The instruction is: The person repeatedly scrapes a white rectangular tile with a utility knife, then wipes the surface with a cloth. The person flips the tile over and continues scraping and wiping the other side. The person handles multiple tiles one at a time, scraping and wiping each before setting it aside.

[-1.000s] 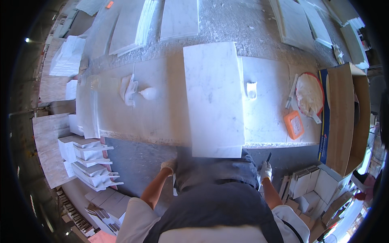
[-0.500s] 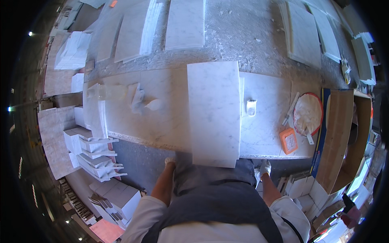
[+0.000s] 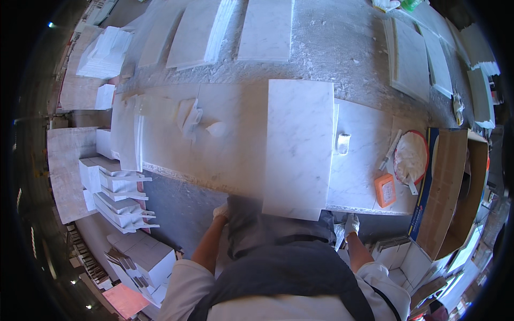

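A tall white marble slab (image 3: pixel 298 147) with faint grey veining lies in front of me, its near end overhanging the bench edge above my lap. The edge of another slab shows along its right side. My left hand (image 3: pixel 220 211), in a pale glove, hangs beside my left thigh, just below the bench edge. On the other side, my right hand (image 3: pixel 351 224), also gloved, is low beside my right thigh, next to a whitish crumpled thing (image 3: pixel 339 233). Neither hand touches the slab. The fingers of both are too small and hidden to read.
Right of the slab are a small white-smeared jar (image 3: pixel 343 143), an orange box (image 3: pixel 384 190), a red-rimmed tub of white paste (image 3: pixel 412 152) and a cardboard box (image 3: pixel 441 187). A white cloth (image 3: pixel 188 117) lies left. Slabs (image 3: pixel 265 32) stand beyond; stacked pieces (image 3: pixel 123 187) stand left.
My view has shifted, so the bench and slab appear farther right. A white glove-like shape and something green have come into view at the far right. Both hands stay low beside my thighs.
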A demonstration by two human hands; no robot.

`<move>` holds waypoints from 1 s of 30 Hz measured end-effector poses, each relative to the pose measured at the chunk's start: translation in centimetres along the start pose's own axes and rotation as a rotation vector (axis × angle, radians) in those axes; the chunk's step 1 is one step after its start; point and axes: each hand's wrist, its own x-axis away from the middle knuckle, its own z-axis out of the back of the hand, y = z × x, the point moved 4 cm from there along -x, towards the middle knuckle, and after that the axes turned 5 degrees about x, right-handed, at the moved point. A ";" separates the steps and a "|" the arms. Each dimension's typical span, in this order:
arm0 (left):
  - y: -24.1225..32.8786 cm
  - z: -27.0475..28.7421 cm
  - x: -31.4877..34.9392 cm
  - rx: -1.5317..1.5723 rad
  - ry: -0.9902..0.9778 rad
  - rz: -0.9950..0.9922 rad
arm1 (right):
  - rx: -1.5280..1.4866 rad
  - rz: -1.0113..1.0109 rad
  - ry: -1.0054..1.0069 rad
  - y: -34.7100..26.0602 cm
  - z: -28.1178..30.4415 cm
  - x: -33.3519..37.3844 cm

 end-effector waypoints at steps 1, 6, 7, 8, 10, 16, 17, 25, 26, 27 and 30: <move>-0.4 -0.6 0.3 0.024 0.034 -0.037 | 0.026 0.157 0.046 0.1 -0.1 -0.7; -1.6 -5.6 1.4 0.264 0.211 -0.228 | -0.115 0.081 0.077 -1.5 1.1 -0.5; -1.3 -6.5 1.7 0.320 0.280 -0.299 | -0.036 0.069 0.096 -3.1 2.1 1.4; -1.0 -7.1 1.8 0.377 0.309 -0.358 | 0.025 0.069 0.093 -4.7 3.1 4.1; -1.4 -8.4 1.9 0.466 0.270 -0.152 | 0.320 0.243 0.076 -8.5 4.4 10.9; 0.0 -7.0 2.9 0.681 0.443 -0.274 | 0.216 0.549 0.348 -18.9 1.1 25.0; 0.0 -6.8 2.9 0.705 0.470 -0.307 | 0.181 0.733 0.417 -21.6 0.3 25.8; -0.8 -8.4 1.9 0.830 0.591 -0.462 | -0.005 1.090 0.714 -33.7 -5.6 19.6; -0.9 -8.6 1.3 0.826 0.549 -0.428 | -0.071 1.087 0.701 -33.6 -6.0 17.7; -0.9 -8.9 1.0 0.822 0.524 -0.410 | -0.133 1.124 0.702 -33.4 -6.5 15.9; -0.9 -8.9 0.5 0.837 0.540 -0.444 | -0.282 1.009 0.672 -32.8 -6.0 10.2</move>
